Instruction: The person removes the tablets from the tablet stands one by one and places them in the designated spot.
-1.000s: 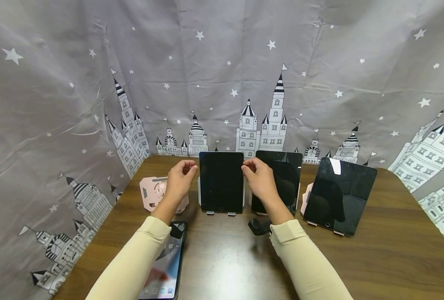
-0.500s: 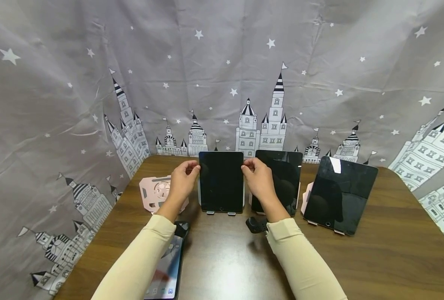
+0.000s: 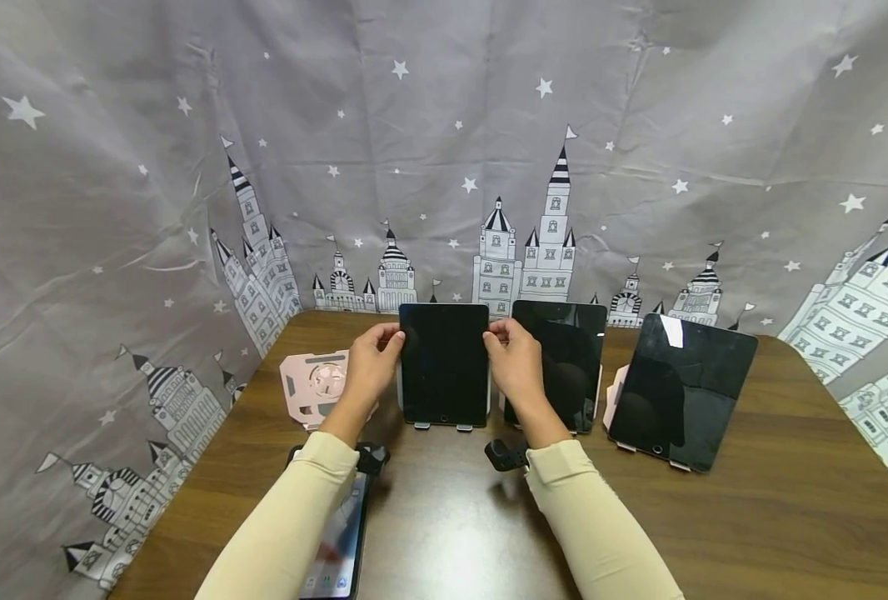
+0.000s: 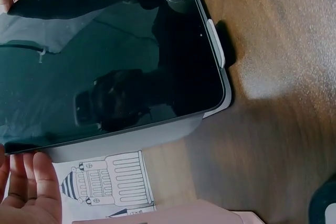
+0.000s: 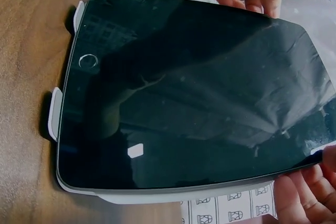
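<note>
Left hand point(image 3: 371, 367) now sits further toward 3 o'clock than earlier, touching center tablet point(image 3: 444, 367). Grip: it and right hand point(image 3: 515, 362) pinch opposite tablet edges. Tablet rests on pale stand point(image 5: 54, 115), surface point(image 3: 429, 508)'s 12 o'clock; pink stand point(image 3: 301, 390) at 9.

Shows glossy black on the flat rectangular glass tablet point(image 3: 444, 362) at centre, a pale ring on its circular button point(image 5: 88, 61). Shows light grey on the smooth lipped stand point(image 5: 152, 196) behind, pink on the angular cut-out stand point(image 3: 312, 396). Adds cream on the long fabric sleeves point(image 3: 597, 508), streaky brown on the wood-grained table point(image 3: 774, 517), white stars and black-and-white castles across the grey cloth backdrop point(image 3: 429, 100).
</note>
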Available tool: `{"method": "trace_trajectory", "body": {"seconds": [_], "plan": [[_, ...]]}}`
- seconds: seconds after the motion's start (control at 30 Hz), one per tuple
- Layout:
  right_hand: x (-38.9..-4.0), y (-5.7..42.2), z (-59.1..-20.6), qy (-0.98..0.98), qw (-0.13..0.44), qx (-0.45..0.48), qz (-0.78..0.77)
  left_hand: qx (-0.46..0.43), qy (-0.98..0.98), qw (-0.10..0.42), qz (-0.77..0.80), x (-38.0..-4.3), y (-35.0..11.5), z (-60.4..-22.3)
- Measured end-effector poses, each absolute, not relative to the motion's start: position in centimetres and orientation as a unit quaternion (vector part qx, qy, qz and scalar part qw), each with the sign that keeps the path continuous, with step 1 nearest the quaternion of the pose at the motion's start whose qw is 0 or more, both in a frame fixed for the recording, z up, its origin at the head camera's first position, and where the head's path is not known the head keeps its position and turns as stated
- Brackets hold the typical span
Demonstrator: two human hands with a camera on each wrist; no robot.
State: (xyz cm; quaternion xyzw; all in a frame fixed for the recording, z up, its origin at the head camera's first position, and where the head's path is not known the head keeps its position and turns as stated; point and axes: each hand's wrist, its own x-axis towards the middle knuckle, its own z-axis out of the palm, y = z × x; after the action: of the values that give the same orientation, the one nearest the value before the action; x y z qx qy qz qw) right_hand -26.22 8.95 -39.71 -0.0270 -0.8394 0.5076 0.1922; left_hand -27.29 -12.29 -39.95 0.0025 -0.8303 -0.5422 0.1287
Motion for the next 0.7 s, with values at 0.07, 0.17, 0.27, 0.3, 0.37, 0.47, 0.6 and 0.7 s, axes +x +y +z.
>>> {"method": "trace_trajectory", "body": {"seconds": [0.07,0.17,0.27,0.3,0.37,0.47,0.6,0.7], "plan": [[-26.1,8.9,-39.8,-0.838,0.198,-0.025,0.508,0.006,-0.830,0.129,-0.542,-27.2,-12.2,-39.9],[-26.0,9.0,-39.8,-0.837,0.203,-0.024,0.508,0.015,-0.824,0.127,-0.552,-27.0,-12.1,-39.8],[-25.9,9.0,-39.8,-0.835,0.206,-0.022,0.510,0.018,-0.816,0.126,-0.565,-26.8,-12.0,-39.6],[-25.8,9.0,-39.8,-0.834,0.208,-0.020,0.510,0.016,-0.814,0.126,-0.567,-26.7,-12.0,-39.5],[-25.7,9.0,-39.8,-0.832,0.209,-0.019,0.514,0.015,-0.810,0.127,-0.572,-26.5,-12.0,-39.5],[-25.5,9.0,-39.8,-0.828,0.210,-0.020,0.520,0.012,-0.805,0.132,-0.579,-26.3,-12.0,-39.4],[-25.2,9.0,-39.6,-0.824,0.211,-0.023,0.526,0.010,-0.799,0.145,-0.584,-26.0,-11.9,-39.2],[-24.9,9.1,-39.3,-0.823,0.210,-0.021,0.528,0.009,-0.793,0.148,-0.590,-25.7,-12.0,-39.1]]}}
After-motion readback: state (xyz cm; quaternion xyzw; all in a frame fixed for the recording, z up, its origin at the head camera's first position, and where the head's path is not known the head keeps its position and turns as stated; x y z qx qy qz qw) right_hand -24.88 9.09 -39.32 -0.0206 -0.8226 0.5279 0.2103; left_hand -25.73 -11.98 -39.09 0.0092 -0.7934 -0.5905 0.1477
